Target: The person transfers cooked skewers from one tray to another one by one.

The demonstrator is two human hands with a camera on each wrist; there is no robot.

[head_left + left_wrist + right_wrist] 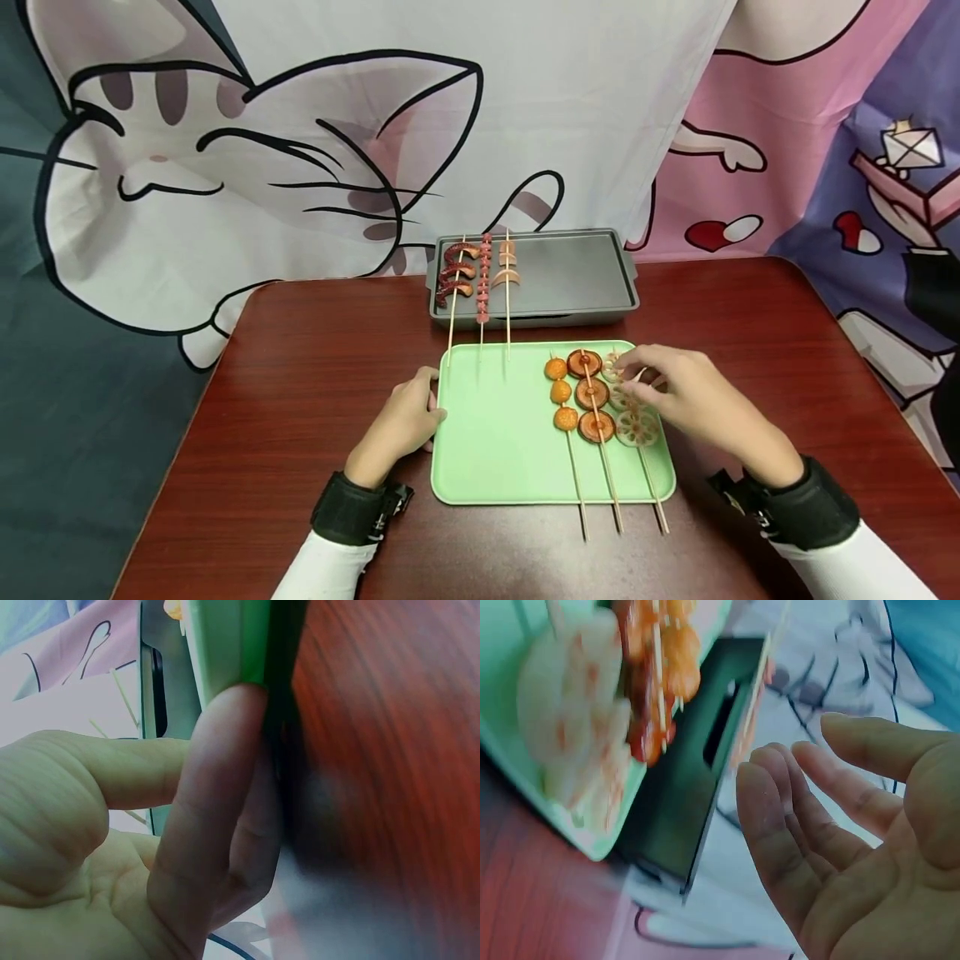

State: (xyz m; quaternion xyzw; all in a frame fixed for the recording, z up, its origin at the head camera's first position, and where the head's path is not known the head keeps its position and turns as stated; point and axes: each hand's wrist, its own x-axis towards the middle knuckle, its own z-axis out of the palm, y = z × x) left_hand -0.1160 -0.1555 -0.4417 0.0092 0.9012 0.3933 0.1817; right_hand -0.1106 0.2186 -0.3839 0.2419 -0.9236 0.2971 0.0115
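In the head view a light green tray (495, 450) lies on the table, and my left hand (401, 421) grips its left rim. The left wrist view has the thumb and fingers at the edge of the tray (217, 652). Over the tray's right side hovers my right hand (675, 387), fingers loosely curved with nothing between them. Beneath it lies a lotus root slice skewer (636, 427), partly hidden by the hand. To its left are a mushroom skewer (596, 427) and a skewer of orange balls (566, 418), their sticks reaching past the tray's near edge.
Behind the green tray stands a grey metal tray (573, 271). On its left part rest a skewer of dark red curled pieces (457, 271), a pink sausage skewer (483, 279) and a skewer of pale tan pieces (507, 258). A printed cloth (585, 108) hangs behind the table (322, 350).
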